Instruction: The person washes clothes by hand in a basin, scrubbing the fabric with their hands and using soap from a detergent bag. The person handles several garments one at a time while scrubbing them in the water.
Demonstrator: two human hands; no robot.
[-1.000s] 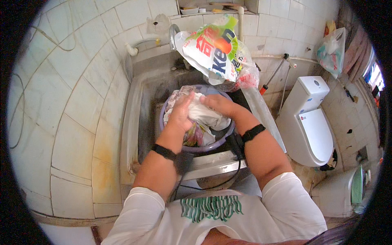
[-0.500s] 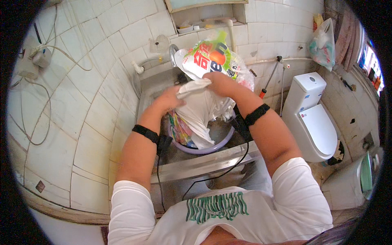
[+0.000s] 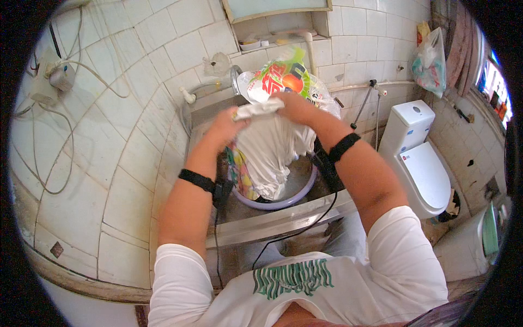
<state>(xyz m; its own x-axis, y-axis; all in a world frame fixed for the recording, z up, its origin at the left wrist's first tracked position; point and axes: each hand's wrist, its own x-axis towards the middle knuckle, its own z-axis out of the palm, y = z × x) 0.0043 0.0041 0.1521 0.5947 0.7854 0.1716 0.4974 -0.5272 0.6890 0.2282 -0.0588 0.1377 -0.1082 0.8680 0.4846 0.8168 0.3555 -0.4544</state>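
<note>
A wet-looking white garment [image 3: 267, 144] hangs bunched from both my hands down into a basin with a pale purple rim [image 3: 275, 204]. My left hand [image 3: 227, 125], slightly blurred, is closed on one end of its raised upper edge. The other end is in the grip of my right hand [image 3: 295, 107], fingers wrapped round the cloth. Colourful patterned cloth [image 3: 239, 171] shows along the garment's left side; whether it is a separate piece I cannot tell. The basin stands in a metal sink [image 3: 215, 220], and its inside is mostly covered by the cloth.
Behind my hands stands a large printed plastic bag [image 3: 278, 79], close to the curved metal tap [image 3: 235, 76]. A tiled wall rises on the left. To the right are a white toilet [image 3: 425, 169] and a bin with a green lid [image 3: 489, 234]. Black cables hang from my armbands.
The garment's upper edge is drawn into a straighter bunched roll between my hands, and its hanging part has gathered into folds. The view has shifted slightly.
</note>
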